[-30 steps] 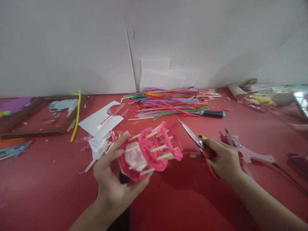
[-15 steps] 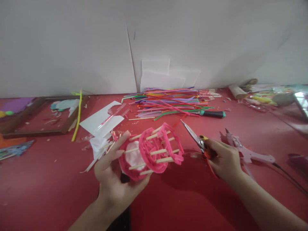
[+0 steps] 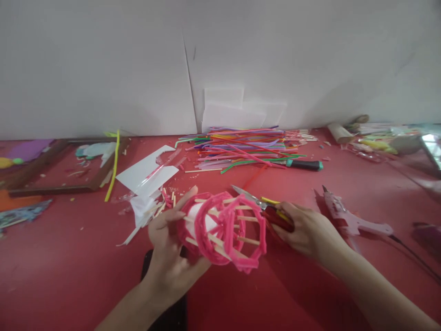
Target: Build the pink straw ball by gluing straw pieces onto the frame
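My left hand [image 3: 172,248] is closed around the base end of a pink pipe-cleaner basket [image 3: 220,230]. Pale wooden sticks run along its length between pink fuzzy rings, and something white shows inside its base. The basket lies tilted, its open rim pointing right and toward me. In my right hand [image 3: 303,230] is a pair of scissors [image 3: 260,202] with dark, yellow-edged handles, gripped by those handles. Its blades point up and left, just behind the basket's rim. Whether the blades touch the basket I cannot tell.
A pile of coloured pipe cleaners [image 3: 244,147] lies by the wall, with a black-and-teal handled tool [image 3: 305,165]. A pink glue gun [image 3: 351,218] rests at right. White paper [image 3: 144,168], stick scraps [image 3: 158,207] and a brown frame [image 3: 55,188] are at left. A dark flat object [image 3: 172,317] lies under my left hand.
My right hand has brought the scissors left, close to the basket's rim. My left hand has turned the basket so its open end faces me more, and shifted it slightly down and right.
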The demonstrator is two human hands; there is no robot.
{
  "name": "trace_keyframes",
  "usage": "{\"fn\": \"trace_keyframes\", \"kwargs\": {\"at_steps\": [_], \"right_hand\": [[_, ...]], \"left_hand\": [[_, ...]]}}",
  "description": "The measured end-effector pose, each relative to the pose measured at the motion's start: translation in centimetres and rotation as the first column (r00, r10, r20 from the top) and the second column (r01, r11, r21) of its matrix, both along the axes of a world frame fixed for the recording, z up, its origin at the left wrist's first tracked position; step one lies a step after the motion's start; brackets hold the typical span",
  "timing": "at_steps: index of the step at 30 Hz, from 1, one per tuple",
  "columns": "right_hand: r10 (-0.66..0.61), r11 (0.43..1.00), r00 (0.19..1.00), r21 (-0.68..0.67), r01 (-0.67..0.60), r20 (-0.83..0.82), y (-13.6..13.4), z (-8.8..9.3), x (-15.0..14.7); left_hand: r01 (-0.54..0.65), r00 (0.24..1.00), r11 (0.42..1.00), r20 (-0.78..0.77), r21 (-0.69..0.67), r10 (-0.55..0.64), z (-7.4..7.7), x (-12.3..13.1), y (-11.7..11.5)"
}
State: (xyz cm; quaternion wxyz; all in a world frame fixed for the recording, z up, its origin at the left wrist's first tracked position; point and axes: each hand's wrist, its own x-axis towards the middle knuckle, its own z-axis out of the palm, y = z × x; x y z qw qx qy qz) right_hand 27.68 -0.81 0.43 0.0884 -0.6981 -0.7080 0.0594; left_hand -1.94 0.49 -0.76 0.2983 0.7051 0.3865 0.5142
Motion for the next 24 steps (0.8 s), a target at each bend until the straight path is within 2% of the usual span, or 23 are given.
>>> {"fn": "trace_keyframes", "kwargs": {"at_steps": [3,5,7,10,12,15,18,24], "right_hand": [[0.108,0.991,0.993,0.086,-0.103,-0.052,-0.3,0.0,0.0],[0.192,0.967,0.97,0.196,-0.161,-0.147,-0.3,0.4,-0.1],[0.264,0.931,0.922,0.325,-0.167,-0.283,-0.5,1.1,-0.3],[0.385,0.883,0.77,0.446,-0.148,-0.508,-1.1,2.8,-1.2],[0.483,0.848,0.653,0.498,-0.182,-0.584,-1.7,4.1,-2.0],[0.641,0.752,0.557,0.58,-0.313,-0.529,-2.2,5.8,-3.0],[0.725,0.671,0.544,0.613,-0.418,-0.423,-2.1,6.3,-3.5],[0.742,0.658,0.514,0.616,-0.433,-0.431,-1.9,5.3,-3.6]], "left_hand": [[0.052,0.999,0.998,-0.007,-0.032,-0.053,0.0,0.2,-0.1],[0.1,0.994,0.994,-0.033,-0.034,-0.101,0.2,0.2,0.0],[0.166,0.985,0.983,-0.033,-0.082,-0.169,0.4,0.2,0.0],[0.307,0.95,0.934,0.01,-0.183,-0.311,0.7,0.2,-0.1],[0.397,0.916,0.894,0.026,-0.208,-0.401,0.9,0.2,-0.1],[0.462,0.882,0.859,0.012,-0.222,-0.471,1.2,0.2,-0.2],[0.478,0.863,0.849,-0.057,-0.226,-0.501,1.5,0.2,-0.3],[0.476,0.84,0.853,-0.177,-0.214,-0.513,1.8,0.1,-0.3]]}}
